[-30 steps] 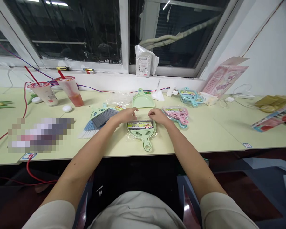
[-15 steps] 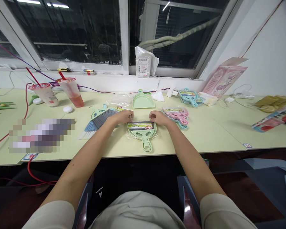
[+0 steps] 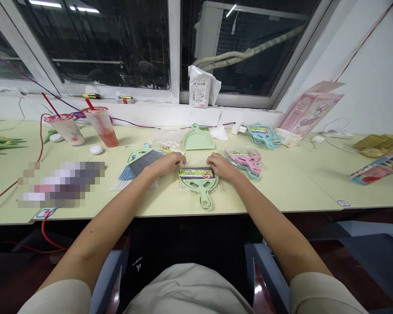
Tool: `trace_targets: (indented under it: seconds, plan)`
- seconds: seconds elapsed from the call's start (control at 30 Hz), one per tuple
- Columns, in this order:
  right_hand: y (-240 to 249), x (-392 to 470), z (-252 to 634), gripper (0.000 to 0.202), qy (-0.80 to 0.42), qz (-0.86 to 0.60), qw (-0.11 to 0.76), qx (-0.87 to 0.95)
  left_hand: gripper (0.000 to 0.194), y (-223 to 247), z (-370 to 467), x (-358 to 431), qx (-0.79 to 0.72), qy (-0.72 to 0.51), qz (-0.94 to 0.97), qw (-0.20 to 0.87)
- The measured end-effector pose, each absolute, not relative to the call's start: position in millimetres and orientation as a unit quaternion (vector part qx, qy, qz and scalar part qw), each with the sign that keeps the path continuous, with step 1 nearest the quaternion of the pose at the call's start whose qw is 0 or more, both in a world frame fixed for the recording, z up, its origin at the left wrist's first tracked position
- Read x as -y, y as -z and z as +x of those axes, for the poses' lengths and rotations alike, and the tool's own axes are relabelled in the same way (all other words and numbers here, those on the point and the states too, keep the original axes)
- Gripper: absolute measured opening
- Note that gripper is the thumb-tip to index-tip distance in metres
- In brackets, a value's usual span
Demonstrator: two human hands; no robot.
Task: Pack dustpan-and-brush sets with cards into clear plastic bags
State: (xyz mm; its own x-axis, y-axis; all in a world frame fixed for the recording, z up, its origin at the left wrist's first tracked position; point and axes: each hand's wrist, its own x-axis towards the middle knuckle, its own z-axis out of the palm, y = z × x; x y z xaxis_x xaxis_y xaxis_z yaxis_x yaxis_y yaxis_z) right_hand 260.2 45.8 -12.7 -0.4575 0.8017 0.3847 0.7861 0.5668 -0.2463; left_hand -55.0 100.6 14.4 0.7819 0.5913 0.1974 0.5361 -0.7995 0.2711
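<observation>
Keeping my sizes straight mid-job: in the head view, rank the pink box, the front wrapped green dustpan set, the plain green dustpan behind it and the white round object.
Largest to smallest, as they look:
1. Pink box
2. Wrapped green dustpan set, helped by nearness
3. Plain green dustpan
4. White round object

Over at the counter [image 3: 301, 187], the left grip [image 3: 169, 164] and the right grip [image 3: 220, 165] curl beside the far corners of a wrapped green dustpan [image 3: 201, 186]; a grey brush [image 3: 147, 162] lies left, a pink dustpan [image 3: 245, 157] right.
</observation>
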Motion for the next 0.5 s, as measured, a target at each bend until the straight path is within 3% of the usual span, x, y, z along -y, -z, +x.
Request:
trace_targets:
  seconds: [0.17, 0.5]
  plan:
    - [10.4, -42.3, 258.6, 0.041, -0.013, -0.446, 0.217, 0.868, 0.053, -14.7, -52.4, -95.7, -0.220, -0.137, 0.963, 0.080]
    - [8.2, -43.0, 257.3, 0.046, -0.006, -0.437, 0.194, 0.878, 0.057, -10.9, -53.9, -92.3, -0.195, -0.092, 0.976, -0.002]
